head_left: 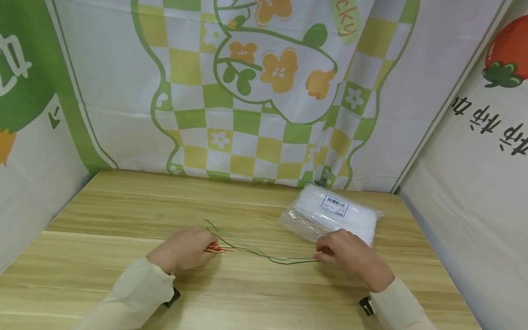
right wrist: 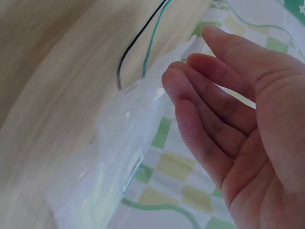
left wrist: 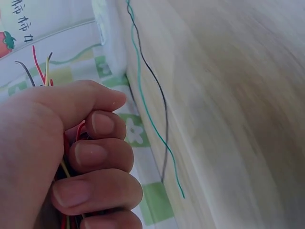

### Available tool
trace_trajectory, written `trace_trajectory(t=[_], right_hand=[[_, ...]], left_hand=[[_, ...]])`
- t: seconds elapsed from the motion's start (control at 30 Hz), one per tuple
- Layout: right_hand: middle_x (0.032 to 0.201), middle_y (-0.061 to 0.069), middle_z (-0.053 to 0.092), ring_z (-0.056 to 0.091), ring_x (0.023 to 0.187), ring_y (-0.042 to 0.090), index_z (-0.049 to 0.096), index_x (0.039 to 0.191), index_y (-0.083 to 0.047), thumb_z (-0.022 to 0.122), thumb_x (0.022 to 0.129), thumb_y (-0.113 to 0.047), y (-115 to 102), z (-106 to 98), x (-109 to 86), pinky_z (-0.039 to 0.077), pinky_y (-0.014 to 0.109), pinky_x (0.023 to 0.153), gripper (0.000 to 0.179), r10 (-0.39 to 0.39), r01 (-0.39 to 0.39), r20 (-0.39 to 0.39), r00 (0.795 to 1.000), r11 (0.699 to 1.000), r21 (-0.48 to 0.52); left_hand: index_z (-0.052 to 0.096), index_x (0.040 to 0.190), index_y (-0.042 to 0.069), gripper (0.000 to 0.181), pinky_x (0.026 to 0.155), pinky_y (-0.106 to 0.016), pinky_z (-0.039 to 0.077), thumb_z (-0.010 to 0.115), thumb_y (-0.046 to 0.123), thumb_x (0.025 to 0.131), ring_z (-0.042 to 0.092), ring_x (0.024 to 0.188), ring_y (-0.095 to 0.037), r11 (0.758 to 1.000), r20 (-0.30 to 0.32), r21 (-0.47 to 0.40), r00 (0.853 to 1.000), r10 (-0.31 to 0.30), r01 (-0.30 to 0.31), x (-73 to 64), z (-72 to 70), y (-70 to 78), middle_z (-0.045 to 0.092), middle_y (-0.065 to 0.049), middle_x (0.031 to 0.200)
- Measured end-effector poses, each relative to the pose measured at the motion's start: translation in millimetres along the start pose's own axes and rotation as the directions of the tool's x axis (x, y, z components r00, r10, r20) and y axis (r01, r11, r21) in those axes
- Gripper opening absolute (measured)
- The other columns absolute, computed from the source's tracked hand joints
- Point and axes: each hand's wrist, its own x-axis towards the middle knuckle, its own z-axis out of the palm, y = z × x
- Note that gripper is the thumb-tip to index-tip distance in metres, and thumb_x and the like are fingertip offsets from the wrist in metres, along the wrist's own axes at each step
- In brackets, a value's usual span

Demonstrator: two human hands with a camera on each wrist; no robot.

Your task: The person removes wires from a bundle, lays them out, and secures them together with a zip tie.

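Note:
My left hand (head_left: 184, 249) grips a bundle of thin wires (head_left: 214, 247), red, yellow and black. In the left wrist view, their ends poke out above the curled fingers, and more of the bundle shows below the thumb. A loose green wire (left wrist: 152, 125) and a black wire (left wrist: 163, 98) lie on the tabletop, stretching between the two hands and crossing each other. My right hand (head_left: 349, 255) is close to their right ends. The right wrist view shows that hand's fingers loosely bent, with nothing between them and the wires apart from it.
A clear plastic bag with white contents and a barcode label (head_left: 334, 206) lies at the back right of the wooden table (head_left: 235, 306), just behind my right hand. Printed fabric (head_left: 269, 150) hangs along the back and both sides.

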Motion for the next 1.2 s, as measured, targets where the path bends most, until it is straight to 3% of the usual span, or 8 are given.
trace_trajectory(t=[0.37, 0.53, 0.8, 1.2], right_hand=[[0.067, -0.012, 0.056, 0.041, 0.062, -0.006, 0.067, 0.077, -0.017, 0.081, 0.095, -0.019, -33.0, -7.7, 22.1, 0.042, 0.016, 0.059, 0.022, -0.033, 0.032, 0.016, 0.999, 0.999, 0.027], [0.069, -0.012, 0.061, 0.045, 0.063, -0.006, 0.069, 0.079, -0.017, 0.08, 0.095, -0.019, -49.0, -13.0, 34.2, 0.044, 0.014, 0.06, 0.02, -0.095, 0.095, 0.01, 0.995, 0.995, 0.012], [0.076, -0.008, 0.07, 0.055, 0.065, -0.006, 0.073, 0.084, -0.015, 0.08, 0.096, -0.02, -66.6, -12.1, 48.8, 0.048, 0.012, 0.062, 0.014, -0.182, 0.182, 0.014, 0.983, 0.983, -0.029], [0.08, -0.007, 0.072, 0.057, 0.068, -0.001, 0.076, 0.088, -0.015, 0.079, 0.095, -0.016, -82.4, -6.0, 60.5, 0.047, 0.012, 0.064, 0.008, -0.28, 0.281, 0.027, 0.96, 0.957, -0.067]], left_hand=[[0.065, 0.08, 0.019, 0.02, 0.059, -0.03, 0.039, 0.073, 0.015, 0.097, 0.043, 0.061, -0.011, 1.0, -0.026, -0.007, 1.0, 0.002, -0.002, 14.5, -2.9, 26.6, 0.056, 0.008, 0.069], [0.065, 0.079, 0.02, 0.021, 0.061, -0.032, 0.04, 0.073, 0.017, 0.098, 0.045, 0.062, -0.012, 1.0, -0.015, 0.02, 1.0, 0.012, -0.012, 21.3, -0.8, 35.3, 0.057, 0.008, 0.07], [0.065, 0.078, 0.019, 0.021, 0.062, -0.033, 0.043, 0.075, 0.02, 0.097, 0.049, 0.064, -0.013, 0.997, -0.02, 0.055, 0.998, 0.06, -0.059, 29.1, 3.8, 47.4, 0.058, 0.008, 0.071], [0.063, 0.075, 0.019, 0.025, 0.06, -0.03, 0.041, 0.077, 0.024, 0.095, 0.046, 0.062, -0.01, 0.982, -0.04, 0.103, 0.986, 0.162, -0.157, 37.1, 11.5, 66.1, 0.054, 0.01, 0.066]])
